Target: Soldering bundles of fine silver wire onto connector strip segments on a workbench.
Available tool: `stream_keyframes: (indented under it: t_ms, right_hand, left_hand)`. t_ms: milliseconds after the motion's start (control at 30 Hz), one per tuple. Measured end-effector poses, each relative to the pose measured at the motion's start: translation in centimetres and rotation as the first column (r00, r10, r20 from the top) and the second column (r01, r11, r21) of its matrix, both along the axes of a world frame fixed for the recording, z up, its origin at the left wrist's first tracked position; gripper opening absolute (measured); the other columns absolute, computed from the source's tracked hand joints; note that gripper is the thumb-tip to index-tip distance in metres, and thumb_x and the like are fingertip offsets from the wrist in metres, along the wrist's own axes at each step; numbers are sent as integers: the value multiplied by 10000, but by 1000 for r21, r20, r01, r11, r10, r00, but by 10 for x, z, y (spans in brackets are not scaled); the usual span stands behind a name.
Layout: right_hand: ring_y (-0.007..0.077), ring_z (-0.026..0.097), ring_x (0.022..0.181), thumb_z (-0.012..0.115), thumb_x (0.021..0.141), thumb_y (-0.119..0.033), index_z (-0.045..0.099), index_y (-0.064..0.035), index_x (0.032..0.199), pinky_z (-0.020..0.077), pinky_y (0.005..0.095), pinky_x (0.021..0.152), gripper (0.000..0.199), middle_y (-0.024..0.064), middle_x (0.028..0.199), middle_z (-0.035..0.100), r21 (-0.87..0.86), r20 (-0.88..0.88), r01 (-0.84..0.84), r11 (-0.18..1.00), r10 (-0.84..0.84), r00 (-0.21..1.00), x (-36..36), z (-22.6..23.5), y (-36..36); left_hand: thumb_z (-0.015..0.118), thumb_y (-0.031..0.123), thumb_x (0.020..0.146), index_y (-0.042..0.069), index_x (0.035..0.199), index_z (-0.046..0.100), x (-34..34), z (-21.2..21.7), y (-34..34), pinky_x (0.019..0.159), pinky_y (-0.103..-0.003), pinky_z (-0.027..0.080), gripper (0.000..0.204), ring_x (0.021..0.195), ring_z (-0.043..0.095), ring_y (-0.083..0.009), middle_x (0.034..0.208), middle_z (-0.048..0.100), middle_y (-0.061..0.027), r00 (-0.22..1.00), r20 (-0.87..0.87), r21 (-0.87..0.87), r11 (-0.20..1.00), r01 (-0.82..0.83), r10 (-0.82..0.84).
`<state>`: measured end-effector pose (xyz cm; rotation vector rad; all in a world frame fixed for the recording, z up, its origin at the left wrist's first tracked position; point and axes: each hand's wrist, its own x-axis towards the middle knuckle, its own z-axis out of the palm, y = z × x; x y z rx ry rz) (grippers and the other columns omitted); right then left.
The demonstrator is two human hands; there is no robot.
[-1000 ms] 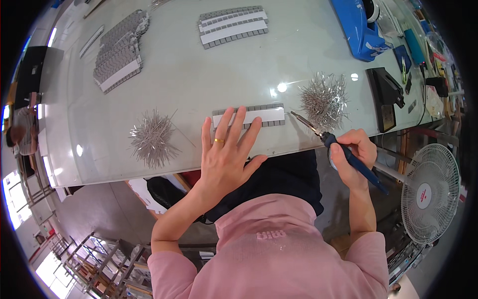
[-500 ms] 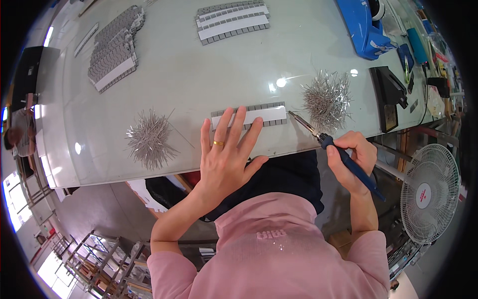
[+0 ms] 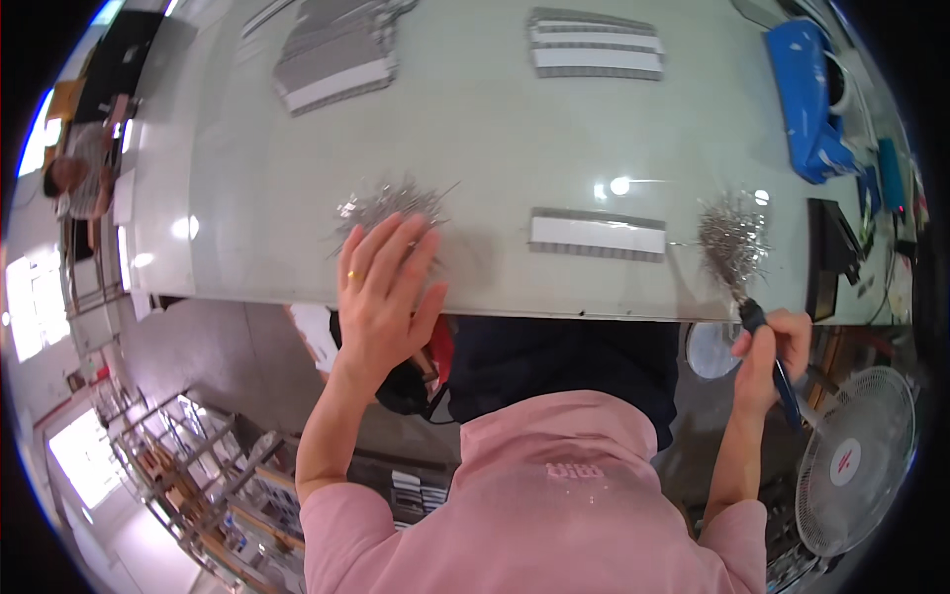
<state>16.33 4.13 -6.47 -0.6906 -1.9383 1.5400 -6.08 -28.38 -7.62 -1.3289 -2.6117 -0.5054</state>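
Left hand [image 3: 381,297]: open, fingers spread, palm down, fingertips over the near side of the left pile of metal pins [image 3: 391,206]; it grips nothing.
Right hand [image 3: 770,348]: closed around the blue-handled tool [image 3: 777,361] at the near right edge of the surface [image 3: 475,129].
Tool axis: long axis runs from near right to far left; its tip points away from the person into the right pile of pins [image 3: 732,236].
Strip [image 3: 597,235]: grey with a white middle band, lying flat between the two piles, long axis left to right, touched by neither hand.
Far side: another strip [image 3: 595,56] and a stack of strips [image 3: 334,61], well apart from both hands.
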Motion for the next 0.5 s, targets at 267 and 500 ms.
stream_keyframes:
  t_ms: [267, 500]
  right_hand:
    - [107, 563, 589, 655, 813, -36, 498, 3, 947, 427, 211, 530, 210, 89, 791, 555, 56, -6, -282, 958, 283, 959, -33, 3, -34]
    - [145, 548, 576, 737, 754, -71, 579, -7, 886, 416, 237, 535, 216, 92, 726, 612, 142, 116, -379, 915, 365, 924, -78, 16, -64]
  left_hand:
    - [694, 193, 779, 75, 1210, 612, 5, -13, 18, 1043, -467, 376, 454, 1234, 510, -212, 1253, 579, -44, 982, 49, -2, 983, 182, -182]
    - [684, 327, 781, 38, 1260, 574, 28, -26, 40, 1006, -466, 379, 570, 1150, 493, -261, 1227, 531, -73, 998, 34, 44, 997, -62, 61]
